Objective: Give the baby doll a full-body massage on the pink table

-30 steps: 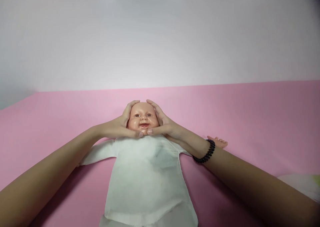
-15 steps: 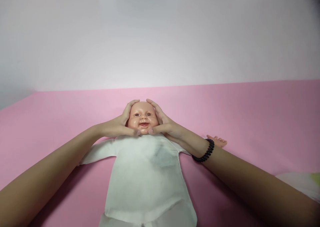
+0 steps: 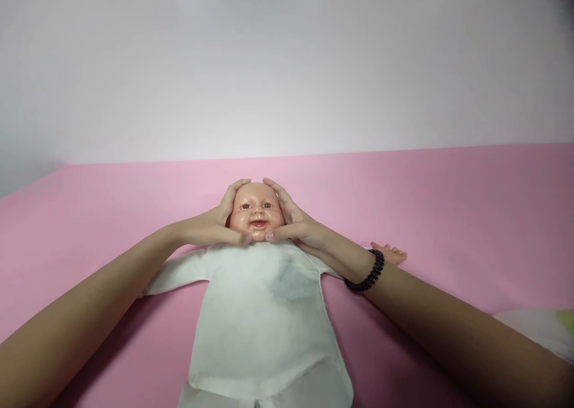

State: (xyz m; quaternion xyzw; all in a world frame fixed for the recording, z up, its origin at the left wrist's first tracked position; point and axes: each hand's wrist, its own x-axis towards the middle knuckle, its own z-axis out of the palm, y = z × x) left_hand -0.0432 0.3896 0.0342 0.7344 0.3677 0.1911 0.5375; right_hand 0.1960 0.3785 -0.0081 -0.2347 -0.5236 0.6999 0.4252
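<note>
A baby doll (image 3: 264, 318) with a hard, glossy head and a white cloth body lies on its back, its head at the far end. My left hand (image 3: 219, 216) cups one side of the doll's head, thumb along the chin and fingers curving up to the crown. Around the opposite side curls my right hand (image 3: 296, 219), its thumb also at the chin. The two thumb tips are close together but apart. A black coiled band (image 3: 368, 271) circles my right wrist. The doll's arms stretch out to both sides, partly behind my forearms.
The doll rests on a pink surface (image 3: 448, 210). Beyond its far edge rises a pale wall (image 3: 287, 85). At the right edge, partly behind my forearm, is a white cloth-like item (image 3: 533, 327) with a yellow-green patch.
</note>
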